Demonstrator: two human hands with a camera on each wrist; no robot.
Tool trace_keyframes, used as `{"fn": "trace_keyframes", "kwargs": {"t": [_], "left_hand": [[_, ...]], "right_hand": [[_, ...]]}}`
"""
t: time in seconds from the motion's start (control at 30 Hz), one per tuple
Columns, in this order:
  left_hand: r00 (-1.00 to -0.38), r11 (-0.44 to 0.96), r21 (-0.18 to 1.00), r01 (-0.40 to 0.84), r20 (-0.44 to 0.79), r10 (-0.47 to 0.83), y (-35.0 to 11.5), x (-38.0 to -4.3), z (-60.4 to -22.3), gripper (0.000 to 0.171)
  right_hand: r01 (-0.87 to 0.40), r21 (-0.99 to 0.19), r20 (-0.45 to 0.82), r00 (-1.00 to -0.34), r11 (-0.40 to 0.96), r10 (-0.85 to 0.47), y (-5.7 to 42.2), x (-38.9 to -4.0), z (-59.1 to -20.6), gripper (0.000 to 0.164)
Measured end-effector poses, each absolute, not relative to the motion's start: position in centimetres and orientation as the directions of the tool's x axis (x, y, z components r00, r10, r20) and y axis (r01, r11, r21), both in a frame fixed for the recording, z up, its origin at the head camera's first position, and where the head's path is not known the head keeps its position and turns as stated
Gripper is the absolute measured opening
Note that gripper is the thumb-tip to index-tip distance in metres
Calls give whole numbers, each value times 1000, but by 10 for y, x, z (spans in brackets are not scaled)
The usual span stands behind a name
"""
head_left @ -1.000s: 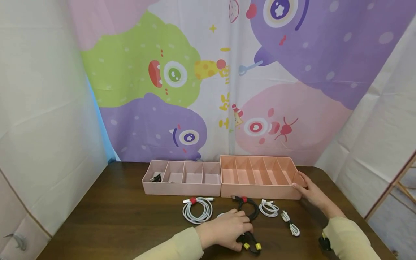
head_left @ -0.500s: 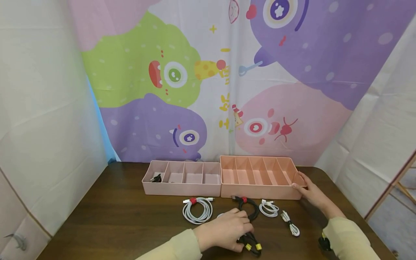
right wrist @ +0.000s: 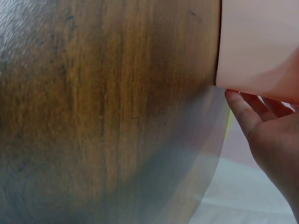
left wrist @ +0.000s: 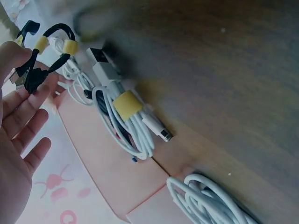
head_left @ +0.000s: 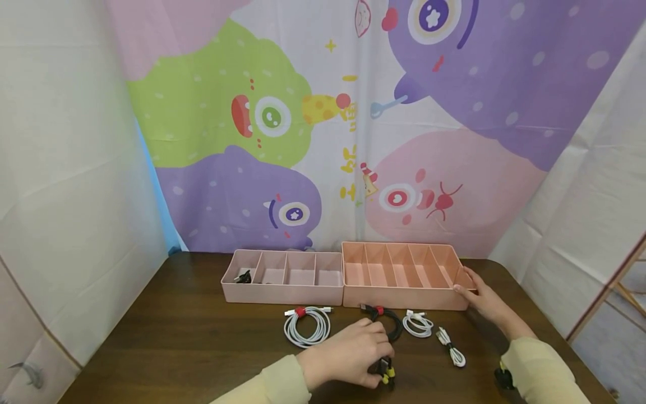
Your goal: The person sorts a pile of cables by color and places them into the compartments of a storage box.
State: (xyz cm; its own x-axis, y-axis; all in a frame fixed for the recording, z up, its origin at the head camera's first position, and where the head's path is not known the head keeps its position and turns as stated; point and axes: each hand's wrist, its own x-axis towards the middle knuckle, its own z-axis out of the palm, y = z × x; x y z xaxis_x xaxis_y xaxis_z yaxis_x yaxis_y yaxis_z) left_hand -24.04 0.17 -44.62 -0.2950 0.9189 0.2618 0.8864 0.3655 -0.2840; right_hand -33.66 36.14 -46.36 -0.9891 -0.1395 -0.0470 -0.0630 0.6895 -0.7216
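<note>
In the head view my left hand [head_left: 348, 350] pinches a small black cable [head_left: 386, 367] with yellow ties over the near part of the table. The left wrist view shows this black cable [left wrist: 56, 53] between thumb and fingertips, its metal USB plug near the fingers. A white cable [left wrist: 124, 116] with a yellow tie lies close by, mostly hidden behind the hand in the head view. At the far right, my right hand [head_left: 487, 300] touches the end of the orange divided box [head_left: 404, 297]. In the right wrist view its fingers lie fairly straight against the end wall.
A pale pink divided box [head_left: 282, 294] adjoins the orange one, with a black item [head_left: 244, 276] in its left compartment. Before the boxes lie a white coil [head_left: 307, 331], a black coil [head_left: 393, 322] with a red tie, and two white cables [head_left: 418, 324].
The black cable with yellow ties has lifted and turned in my left hand; its loop no longer stretches toward the table's near edge. My right hand stays at the box.
</note>
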Motion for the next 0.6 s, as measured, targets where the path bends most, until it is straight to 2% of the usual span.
{"fn": "trace_keyframes", "kwargs": {"t": [0.2, 0.6], "left_hand": [[-295, 377, -283, 882, 291, 910, 0, -241, -442, 38], [-354, 426, -242, 872, 289, 890, -7, -239, -423, 40]], "right_hand": [[-62, -723, -44, -990, 688, -136, 361, -335, -463, 83], [-104, -729, -5, -988, 676, -157, 360, -333, -462, 81]]}}
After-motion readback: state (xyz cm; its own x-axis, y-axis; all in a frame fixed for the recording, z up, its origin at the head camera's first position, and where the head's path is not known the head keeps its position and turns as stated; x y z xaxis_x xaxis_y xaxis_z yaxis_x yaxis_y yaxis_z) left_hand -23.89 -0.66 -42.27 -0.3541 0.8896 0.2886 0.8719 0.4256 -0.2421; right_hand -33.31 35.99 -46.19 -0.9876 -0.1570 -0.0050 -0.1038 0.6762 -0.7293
